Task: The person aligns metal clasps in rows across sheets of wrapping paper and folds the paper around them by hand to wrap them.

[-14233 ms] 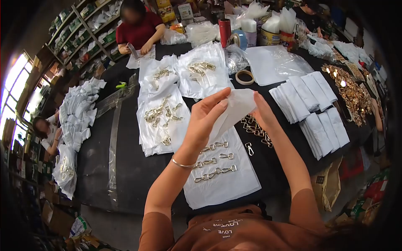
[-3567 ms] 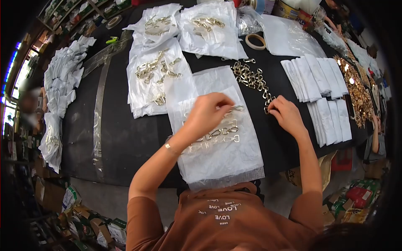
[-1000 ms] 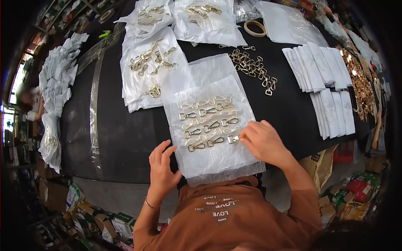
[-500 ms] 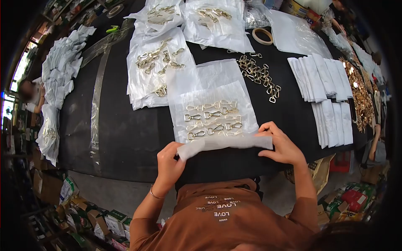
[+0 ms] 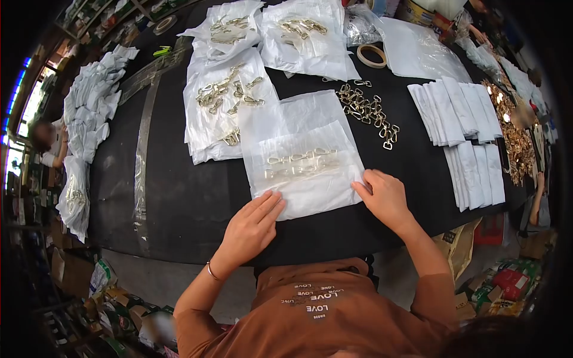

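A white, thin packing sheet (image 5: 319, 200) lies in front of me, its near part folded over metal snap hooks. One row of snap hooks (image 5: 302, 156) shows on top; others show faintly through the sheet. My left hand (image 5: 253, 225) rests on the near left corner, fingers stretched out flat and close together. At the near right edge, my right hand (image 5: 385, 197) pinches the sheet between thumb and curled fingers. A pile of loose snap hooks (image 5: 367, 110) lies just beyond the sheet's right side.
White sheets with snap hooks (image 5: 230, 95) lie at the back left. Folded white packets (image 5: 456, 113) are stacked at right, near a heap of gold-coloured metal pieces (image 5: 513, 131). A tape roll (image 5: 371, 56) sits at the back. Crumpled white bundles (image 5: 89, 101) line the table's left side.
The near edge of the sheet, held raised before, has come down over the front rows of snap hooks. My left hand has flattened onto it; my right hand has shifted to its right edge.
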Demonstrator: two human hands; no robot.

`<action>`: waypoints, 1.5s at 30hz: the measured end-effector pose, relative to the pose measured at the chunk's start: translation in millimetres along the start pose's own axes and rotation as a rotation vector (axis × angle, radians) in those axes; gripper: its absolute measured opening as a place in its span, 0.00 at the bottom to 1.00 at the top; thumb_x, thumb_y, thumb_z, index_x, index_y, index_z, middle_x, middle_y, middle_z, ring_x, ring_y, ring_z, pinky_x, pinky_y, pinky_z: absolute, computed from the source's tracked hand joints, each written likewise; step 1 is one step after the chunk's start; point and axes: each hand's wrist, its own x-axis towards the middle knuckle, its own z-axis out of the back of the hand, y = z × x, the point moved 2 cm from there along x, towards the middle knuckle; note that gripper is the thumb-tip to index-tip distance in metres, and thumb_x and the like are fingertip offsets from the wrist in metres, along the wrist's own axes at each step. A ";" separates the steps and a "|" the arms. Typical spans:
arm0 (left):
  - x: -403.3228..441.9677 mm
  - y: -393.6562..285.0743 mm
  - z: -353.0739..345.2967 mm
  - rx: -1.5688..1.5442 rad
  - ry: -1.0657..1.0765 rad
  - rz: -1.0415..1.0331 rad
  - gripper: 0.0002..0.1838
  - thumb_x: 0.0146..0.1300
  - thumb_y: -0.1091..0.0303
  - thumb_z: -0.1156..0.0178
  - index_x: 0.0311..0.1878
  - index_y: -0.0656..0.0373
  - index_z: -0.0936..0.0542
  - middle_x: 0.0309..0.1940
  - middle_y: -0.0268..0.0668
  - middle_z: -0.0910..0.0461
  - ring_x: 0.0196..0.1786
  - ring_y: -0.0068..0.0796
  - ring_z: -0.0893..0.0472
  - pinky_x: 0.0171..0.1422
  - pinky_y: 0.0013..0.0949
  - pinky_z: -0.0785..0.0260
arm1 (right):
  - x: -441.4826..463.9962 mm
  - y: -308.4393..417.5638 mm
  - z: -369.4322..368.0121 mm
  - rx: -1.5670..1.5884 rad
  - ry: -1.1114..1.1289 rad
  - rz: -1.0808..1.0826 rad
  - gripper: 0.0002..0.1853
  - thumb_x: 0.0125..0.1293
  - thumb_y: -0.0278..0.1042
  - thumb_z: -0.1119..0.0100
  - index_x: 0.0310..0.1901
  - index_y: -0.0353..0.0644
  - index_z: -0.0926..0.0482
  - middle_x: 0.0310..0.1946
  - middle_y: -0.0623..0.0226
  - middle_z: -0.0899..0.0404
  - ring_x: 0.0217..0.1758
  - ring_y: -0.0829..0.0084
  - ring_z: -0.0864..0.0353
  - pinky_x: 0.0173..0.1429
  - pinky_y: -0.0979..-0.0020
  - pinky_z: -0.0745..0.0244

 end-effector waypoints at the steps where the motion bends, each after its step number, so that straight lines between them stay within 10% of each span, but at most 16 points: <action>1: -0.3 4.4 -1.2 0.021 0.018 0.016 0.27 0.63 0.70 0.31 0.67 0.63 0.19 0.72 0.42 0.22 0.75 0.41 0.23 0.75 0.38 0.29 | -3.8 1.1 -0.7 -0.007 -0.139 0.075 0.10 0.65 0.31 0.29 0.45 0.41 0.18 0.50 0.65 0.15 0.48 0.64 0.17 0.51 0.64 0.24; 6: -3.7 6.2 -2.3 -0.083 0.052 0.067 0.32 0.63 0.70 0.31 0.72 0.62 0.23 0.76 0.41 0.25 0.79 0.42 0.27 0.77 0.39 0.31 | -13.1 23.7 14.1 0.164 -0.270 0.689 0.12 0.66 0.27 0.31 0.49 0.41 0.19 0.60 0.62 0.15 0.60 0.61 0.15 0.62 0.62 0.21; 22: -10.8 13.4 -9.9 0.019 -0.091 0.081 0.27 0.66 0.68 0.32 0.69 0.60 0.20 0.71 0.39 0.21 0.71 0.39 0.20 0.69 0.36 0.26 | 5.4 -3.6 -13.2 0.263 -0.108 0.659 0.13 0.68 0.25 0.33 0.52 0.39 0.21 0.62 0.61 0.14 0.65 0.59 0.14 0.66 0.61 0.20; 28: 8.0 37.6 -8.6 -0.457 -0.235 0.426 0.08 0.72 0.71 0.38 0.38 0.66 0.15 0.35 0.42 0.11 0.32 0.44 0.16 0.42 0.40 0.22 | 32.3 -22.1 -14.2 0.355 -0.152 0.512 0.04 0.70 0.24 0.38 0.43 0.35 0.16 0.43 0.59 0.10 0.38 0.62 0.13 0.46 0.67 0.21; 31: 34.9 67.8 -2.8 -0.556 -0.171 0.677 0.15 0.72 0.68 0.40 0.30 0.68 0.19 0.25 0.46 0.16 0.27 0.50 0.19 0.37 0.45 0.24 | 74.3 -7.0 -2.6 0.416 -0.071 0.158 0.09 0.71 0.29 0.37 0.35 0.32 0.17 0.28 0.59 0.13 0.26 0.64 0.22 0.37 0.67 0.26; 38: 42.5 73.7 -18.3 -0.008 -0.057 0.508 0.17 0.68 0.64 0.40 0.26 0.66 0.20 0.21 0.49 0.18 0.26 0.56 0.20 0.34 0.48 0.26 | 80.0 -2.1 -10.7 0.366 -0.108 0.131 0.13 0.70 0.34 0.34 0.34 0.31 0.20 0.23 0.59 0.17 0.21 0.65 0.26 0.32 0.65 0.30; 45: 41.8 13.9 -5.2 -0.017 0.016 0.169 0.16 0.69 0.60 0.38 0.55 0.57 0.17 0.60 0.43 0.17 0.54 0.45 0.16 0.56 0.42 0.24 | 38.9 -10.1 3.6 0.466 -0.087 -0.088 0.11 0.69 0.32 0.32 0.32 0.34 0.21 0.21 0.65 0.20 0.21 0.74 0.27 0.29 0.70 0.32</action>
